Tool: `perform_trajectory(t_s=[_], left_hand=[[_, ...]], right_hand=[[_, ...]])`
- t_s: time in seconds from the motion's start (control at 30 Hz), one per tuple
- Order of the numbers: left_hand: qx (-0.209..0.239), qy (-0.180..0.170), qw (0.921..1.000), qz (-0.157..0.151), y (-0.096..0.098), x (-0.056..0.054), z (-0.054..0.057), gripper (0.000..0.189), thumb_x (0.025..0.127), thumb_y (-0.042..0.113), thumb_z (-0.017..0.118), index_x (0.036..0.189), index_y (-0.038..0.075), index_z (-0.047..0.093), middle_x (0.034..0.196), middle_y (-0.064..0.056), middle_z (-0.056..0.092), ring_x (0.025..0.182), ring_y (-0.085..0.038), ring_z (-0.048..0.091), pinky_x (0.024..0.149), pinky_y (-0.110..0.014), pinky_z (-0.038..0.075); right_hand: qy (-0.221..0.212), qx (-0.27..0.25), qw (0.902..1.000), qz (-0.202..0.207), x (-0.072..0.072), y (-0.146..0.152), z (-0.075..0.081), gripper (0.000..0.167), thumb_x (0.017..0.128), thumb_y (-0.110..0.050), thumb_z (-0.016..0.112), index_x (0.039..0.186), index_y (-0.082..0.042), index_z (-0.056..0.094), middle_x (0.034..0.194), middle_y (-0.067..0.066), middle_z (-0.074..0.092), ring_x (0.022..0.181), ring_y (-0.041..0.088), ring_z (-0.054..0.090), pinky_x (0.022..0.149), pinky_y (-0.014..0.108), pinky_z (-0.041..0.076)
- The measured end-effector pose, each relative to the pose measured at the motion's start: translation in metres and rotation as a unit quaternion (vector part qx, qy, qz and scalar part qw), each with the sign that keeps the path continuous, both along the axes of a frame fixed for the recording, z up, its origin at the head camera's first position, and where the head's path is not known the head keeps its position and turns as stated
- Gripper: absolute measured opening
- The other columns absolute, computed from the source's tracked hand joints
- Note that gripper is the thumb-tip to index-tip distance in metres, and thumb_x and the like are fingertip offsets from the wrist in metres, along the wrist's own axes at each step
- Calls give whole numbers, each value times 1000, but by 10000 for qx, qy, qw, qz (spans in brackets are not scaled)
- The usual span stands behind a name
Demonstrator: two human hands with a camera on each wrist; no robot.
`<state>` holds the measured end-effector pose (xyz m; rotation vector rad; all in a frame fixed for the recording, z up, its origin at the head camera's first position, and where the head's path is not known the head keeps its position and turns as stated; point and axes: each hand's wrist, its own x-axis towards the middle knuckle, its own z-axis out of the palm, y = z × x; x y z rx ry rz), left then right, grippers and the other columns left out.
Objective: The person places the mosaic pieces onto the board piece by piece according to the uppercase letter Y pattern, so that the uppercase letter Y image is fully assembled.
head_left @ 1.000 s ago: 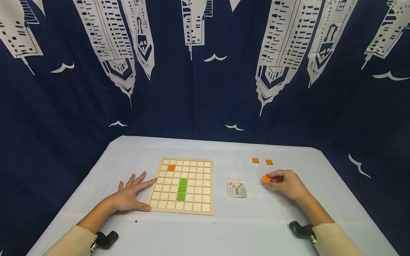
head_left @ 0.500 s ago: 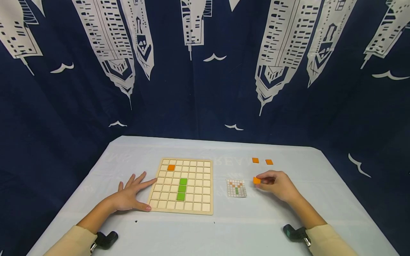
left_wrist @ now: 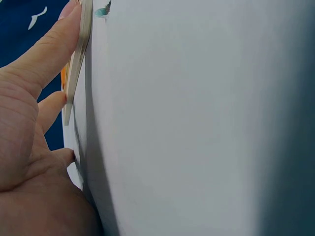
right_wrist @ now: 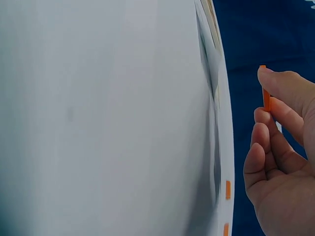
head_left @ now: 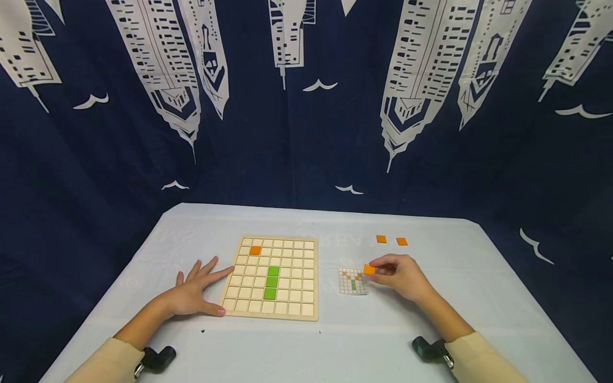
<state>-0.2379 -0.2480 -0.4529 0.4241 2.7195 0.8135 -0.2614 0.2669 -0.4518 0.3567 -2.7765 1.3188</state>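
Note:
A square wooden grid board [head_left: 313, 314] lies left of the table's middle. One orange tile [head_left: 255, 250] sits in its second row, and three green tiles [head_left: 271, 282] form a column lower down. My left hand [head_left: 193, 292] is spread flat beside the board, its thumb and index fingertip at the left edge. My right hand [head_left: 402, 276] pinches a thin orange square tile [right_wrist: 266, 93] between thumb and fingers, raised over the table. In the head view this tile [head_left: 369, 269] overlaps the upper right corner of a small pattern card [head_left: 351, 287].
Two more orange tiles, a left one [head_left: 381, 239] and a right one [head_left: 402, 241], lie toward the back right of the white table [head_left: 268, 351]. A dark blue printed curtain [head_left: 287, 149] hangs behind it. Dark wrist devices sit at both sleeves.
My right hand has moved left with the pinched orange tile, from right of the pattern card to the card's edge. The left hand and the board have stayed in place.

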Motion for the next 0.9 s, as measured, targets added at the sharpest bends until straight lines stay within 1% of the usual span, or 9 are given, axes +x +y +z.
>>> perform_trajectory(t_s=[0.23,0.43,0.73,0.9], left_hand=[[10,-5,10000,16,0,1,-1,109,65,51,92,157,22,42,170,-27,7,151,-63,-9,105,-86,-13],[39,-9,10000,3,-1,2,-1,109,65,50,92,158,22,42,170,-28,7,150,-64,-9,105,-87,-14],[20,7,10000,-5,-1,2,0,109,65,50,92,157,22,42,170,-28,7,150,-63,-9,105,-87,-13],[25,-5,10000,1,0,1,0,109,65,50,92,157,22,42,170,-27,7,151,-63,-9,105,-86,-13]], right_hand=[[-66,-205,9995,248,1,-18,-2,26,78,-14,89,102,-7,79,83,2,71,71,12,60,64,21,53],[-80,-318,9985,436,1,-32,-4,28,78,-16,89,101,-4,78,83,4,73,70,11,61,63,20,53],[-43,-340,9981,504,-1,-51,-2,27,77,-14,90,100,-6,78,80,2,71,69,12,60,63,20,52],[-68,-453,9972,599,-3,-58,-2,26,77,-13,90,100,-6,79,81,2,71,70,12,60,64,20,53]])
